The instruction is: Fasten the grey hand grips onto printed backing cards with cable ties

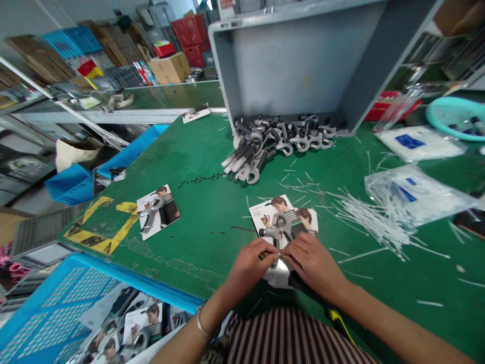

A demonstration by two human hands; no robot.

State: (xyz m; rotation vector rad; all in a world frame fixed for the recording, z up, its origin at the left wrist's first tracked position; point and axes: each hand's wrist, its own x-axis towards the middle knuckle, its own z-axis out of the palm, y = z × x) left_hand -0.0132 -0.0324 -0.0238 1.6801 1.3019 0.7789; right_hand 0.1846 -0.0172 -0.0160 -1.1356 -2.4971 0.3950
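A grey hand grip strengthener [281,225] with a metal spring lies on a printed backing card [261,212] in front of me. A second printed card [306,217] shows beneath it. My left hand [255,260] and my right hand [312,263] meet over its lower part, fingertips closed. Both pinch what appears to be a thin cable tie, mostly hidden by the fingers. Under my right hand is a dark handle with a yellow part [337,321]; I cannot tell whether the hand holds it.
Loose white cable ties [373,217] and plastic bags [413,192] lie right. More hand grips [273,141] spill from a tipped grey crate [295,76]. A carded grip [157,211] lies left. A blue basket [71,283] holds carded grips at lower left.
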